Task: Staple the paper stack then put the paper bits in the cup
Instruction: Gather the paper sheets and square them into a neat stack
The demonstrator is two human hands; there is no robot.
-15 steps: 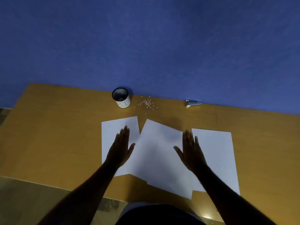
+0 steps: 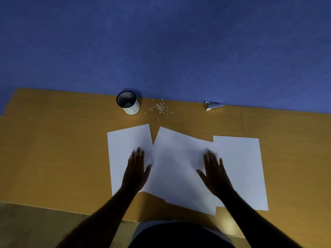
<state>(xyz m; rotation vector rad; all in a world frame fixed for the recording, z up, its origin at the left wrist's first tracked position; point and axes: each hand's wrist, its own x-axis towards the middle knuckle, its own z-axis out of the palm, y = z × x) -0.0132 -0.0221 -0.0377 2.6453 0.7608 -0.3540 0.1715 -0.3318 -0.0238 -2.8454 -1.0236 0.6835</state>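
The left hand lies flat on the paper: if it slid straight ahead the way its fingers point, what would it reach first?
Probably the far edge of the left sheet, then bare table. Beyond that, the left hand seems aimed roughly at the cup, though depth is hard to judge.

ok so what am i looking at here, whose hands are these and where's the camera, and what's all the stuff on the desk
The camera is worn on a person's head and looks down at their own two bare hands; there is no machine. The left hand and the right hand lie flat, fingers spread, on white paper sheets that are fanned out and overlapping on a wooden table. Neither hand holds anything. Along the far edge, by a blue wall, stand a cup, a scatter of tiny white paper bits just right of it, and a small stapler further right.
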